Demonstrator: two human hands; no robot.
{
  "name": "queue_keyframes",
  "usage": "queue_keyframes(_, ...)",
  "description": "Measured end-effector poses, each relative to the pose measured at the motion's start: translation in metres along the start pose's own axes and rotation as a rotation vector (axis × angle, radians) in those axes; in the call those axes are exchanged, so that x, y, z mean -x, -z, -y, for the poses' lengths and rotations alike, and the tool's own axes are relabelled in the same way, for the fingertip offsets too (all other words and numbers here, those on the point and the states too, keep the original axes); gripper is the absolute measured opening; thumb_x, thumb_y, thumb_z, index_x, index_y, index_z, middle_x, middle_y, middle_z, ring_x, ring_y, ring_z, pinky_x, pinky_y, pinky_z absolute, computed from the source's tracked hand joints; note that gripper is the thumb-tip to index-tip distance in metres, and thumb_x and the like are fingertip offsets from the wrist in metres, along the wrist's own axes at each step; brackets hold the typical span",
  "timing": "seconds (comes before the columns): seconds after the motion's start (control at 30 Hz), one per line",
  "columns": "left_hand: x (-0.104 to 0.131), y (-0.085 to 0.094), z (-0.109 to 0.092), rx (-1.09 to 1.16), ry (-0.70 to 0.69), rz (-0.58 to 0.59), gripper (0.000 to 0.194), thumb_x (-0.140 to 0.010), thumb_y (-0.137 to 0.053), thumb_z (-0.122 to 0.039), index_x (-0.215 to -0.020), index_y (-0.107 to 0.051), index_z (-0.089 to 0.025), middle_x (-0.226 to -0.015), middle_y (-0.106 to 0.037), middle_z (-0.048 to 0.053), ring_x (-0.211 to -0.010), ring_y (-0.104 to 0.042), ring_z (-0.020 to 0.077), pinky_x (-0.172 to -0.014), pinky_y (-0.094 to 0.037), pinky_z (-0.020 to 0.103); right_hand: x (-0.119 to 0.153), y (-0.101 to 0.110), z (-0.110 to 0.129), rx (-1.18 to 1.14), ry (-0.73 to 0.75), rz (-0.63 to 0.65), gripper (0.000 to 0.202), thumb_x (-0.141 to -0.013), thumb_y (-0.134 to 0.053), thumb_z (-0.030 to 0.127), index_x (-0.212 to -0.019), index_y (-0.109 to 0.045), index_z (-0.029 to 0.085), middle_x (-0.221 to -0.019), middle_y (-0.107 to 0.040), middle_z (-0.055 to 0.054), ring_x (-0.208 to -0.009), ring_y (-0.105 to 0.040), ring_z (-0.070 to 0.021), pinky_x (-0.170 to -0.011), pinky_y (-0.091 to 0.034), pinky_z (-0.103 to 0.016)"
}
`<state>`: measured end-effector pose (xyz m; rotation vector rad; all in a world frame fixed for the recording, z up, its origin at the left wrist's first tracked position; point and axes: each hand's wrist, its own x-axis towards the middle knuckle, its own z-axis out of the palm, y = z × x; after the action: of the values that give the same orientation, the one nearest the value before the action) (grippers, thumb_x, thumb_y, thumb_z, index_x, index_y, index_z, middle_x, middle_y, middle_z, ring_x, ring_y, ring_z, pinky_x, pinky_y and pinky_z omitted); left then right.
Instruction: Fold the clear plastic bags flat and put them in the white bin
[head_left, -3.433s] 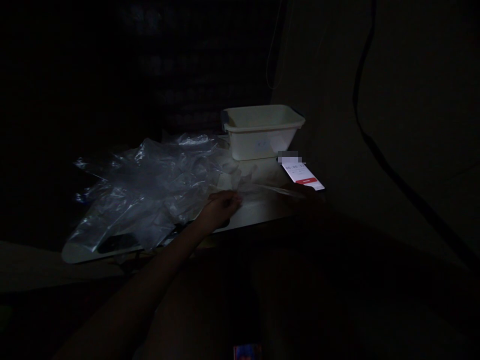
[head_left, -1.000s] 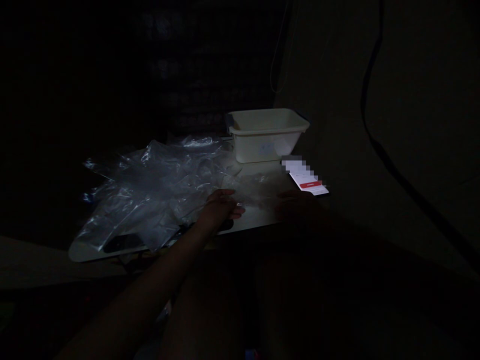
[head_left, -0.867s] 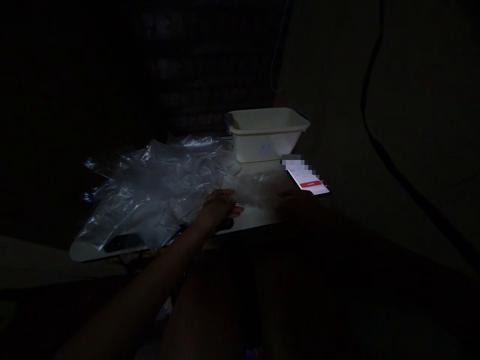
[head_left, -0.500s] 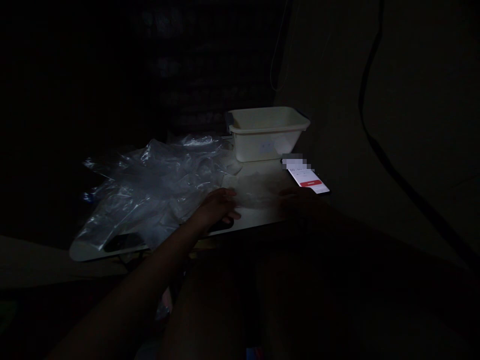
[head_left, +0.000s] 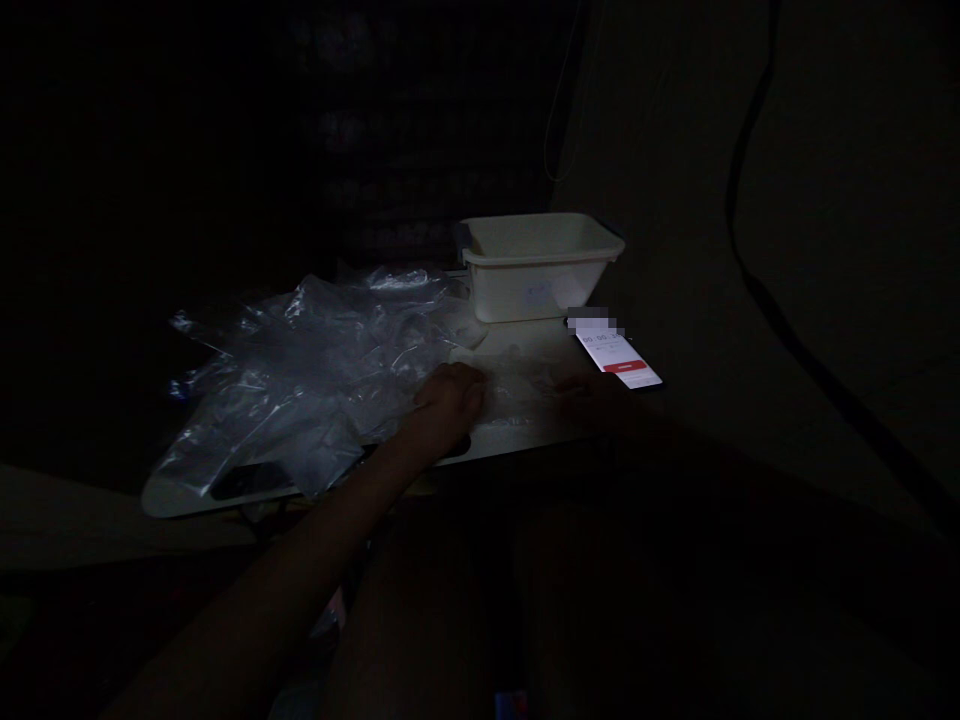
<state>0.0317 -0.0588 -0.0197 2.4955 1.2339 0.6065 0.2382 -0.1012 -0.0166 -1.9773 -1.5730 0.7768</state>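
The room was nearly dark around a white bench [head_left: 166, 498]. On it, a clear plastic sheet or bag [head_left: 519, 382] lay flat between the two hands, its longer direction seeming to run from one to the other. It was just to the right of the left hand [head_left: 452, 398] and to the left of the right hand [head_left: 592, 396], neither clearly nearer. The left hand had its fingers curled at the plastic's edge; whether they pinched it I could not tell. The right hand was too dark to read its grip. Just beyond the right hand, a lit phone [head_left: 616, 352] lay at a slant. Behind the plastic stood a white tub [head_left: 525, 292], and leftward spread a heap of clear plastic bags [head_left: 300, 350].
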Motion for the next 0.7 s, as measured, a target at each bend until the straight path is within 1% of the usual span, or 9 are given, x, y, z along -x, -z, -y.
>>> queue_keyframes(0.07,-0.001,-0.008,0.000,-0.026,-0.157,0.073,0.033,-0.080,-0.035,-0.021,-0.106,-0.051,-0.010,-0.115,-0.051,0.013,-0.109,-0.043,0.0200,-0.093,-0.030,0.033,-0.001,-0.001,0.001,0.023,0.003,-0.014,0.021,-0.063,-0.058,0.015,-0.084,-0.064,0.018,-0.085,-0.065,-0.005,-0.082,-0.060,-0.0200,-0.067,-0.048,-0.030)
queue_keyframes(0.1,-0.001,-0.012,0.000,-0.045,-0.194,0.114,0.035,-0.081,-0.034,-0.023,-0.111,-0.048,-0.010,-0.121,-0.046,0.014,-0.113,-0.039,0.0205,-0.095,-0.027,0.035,-0.001,-0.001,0.002,0.034,-0.003,-0.020,0.022,-0.064,-0.058,0.015,-0.085,-0.064,0.018,-0.085,-0.065,-0.006,-0.081,-0.060,-0.0193,-0.066,-0.047,-0.029)
queue_keyframes(0.2,-0.001,-0.022,0.001,-0.129,-0.190,0.183,0.042,-0.083,-0.030,-0.029,-0.119,-0.039,-0.010,-0.131,-0.033,0.016,-0.121,-0.028,0.0218,-0.099,-0.020,0.040,0.000,-0.002,0.001,0.053,-0.028,-0.005,0.027,-0.066,-0.056,0.017,-0.092,-0.061,0.017,-0.086,-0.065,-0.006,-0.076,-0.060,-0.0168,-0.062,-0.047,-0.026)
queue_keyframes(0.33,0.000,-0.028,0.003,-0.214,-0.167,0.221,0.048,-0.084,-0.027,-0.035,-0.125,-0.032,-0.011,-0.134,-0.026,0.015,-0.125,-0.019,0.0222,-0.100,-0.013,0.043,0.003,0.002,0.000,0.121,-0.024,0.031,0.031,-0.068,-0.053,0.021,-0.099,-0.057,0.016,-0.085,-0.065,-0.006,-0.074,-0.060,-0.0153,-0.060,-0.046,-0.024)
queue_keyframes(0.4,0.000,-0.028,0.004,-0.241,-0.165,0.235,0.051,-0.084,-0.026,-0.038,-0.127,-0.029,-0.010,-0.135,-0.024,0.015,-0.125,-0.016,0.0229,-0.100,-0.011,0.043,0.005,0.006,0.002,0.209,0.012,-0.025,0.031,-0.070,-0.050,0.023,-0.099,-0.057,0.018,-0.088,-0.064,-0.005,-0.077,-0.059,-0.0167,-0.063,-0.046,-0.026)
queue_keyframes(0.47,0.000,-0.028,0.004,-0.265,-0.166,0.243,0.052,-0.084,-0.026,-0.039,-0.128,-0.027,-0.010,-0.136,-0.022,0.015,-0.126,-0.014,0.0236,-0.100,-0.010,0.044,0.006,0.006,0.006,0.311,0.103,-0.147,0.030,-0.072,-0.047,0.024,-0.100,-0.056,0.019,-0.095,-0.062,-0.005,-0.084,-0.058,-0.0193,-0.070,-0.045,-0.031)
queue_keyframes(0.53,0.000,-0.027,0.004,-0.279,-0.164,0.242,0.053,-0.084,-0.025,-0.040,-0.128,-0.026,-0.011,-0.136,-0.021,0.014,-0.126,-0.013,0.0241,-0.100,-0.009,0.045,0.005,0.001,0.013,0.384,0.242,-0.242,0.030,-0.075,-0.041,0.022,-0.101,-0.056,0.018,-0.102,-0.060,-0.006,-0.091,-0.055,-0.0206,-0.077,-0.043,-0.034)
queue_keyframes(0.6,0.000,-0.027,0.003,-0.285,-0.153,0.238,0.052,-0.084,-0.027,-0.040,-0.128,-0.026,-0.013,-0.136,-0.022,0.014,-0.126,-0.013,0.0250,-0.100,-0.009,0.046,0.000,-0.012,0.019,0.415,0.392,-0.238,0.033,-0.076,-0.036,0.017,-0.103,-0.054,0.016,-0.106,-0.058,-0.008,-0.096,-0.053,-0.0195,-0.083,-0.041,-0.035)
queue_keyframes(0.7,0.000,-0.026,0.003,-0.299,-0.140,0.247,0.051,-0.083,-0.029,-0.041,-0.127,-0.030,-0.015,-0.136,-0.021,0.015,-0.125,-0.014,0.0269,-0.099,-0.010,0.049,-0.013,-0.040,0.024,0.474,0.609,-0.134,0.037,-0.077,-0.032,0.015,-0.110,-0.050,0.011,-0.116,-0.052,-0.011,-0.109,-0.045,-0.0190,-0.093,-0.034,-0.035)
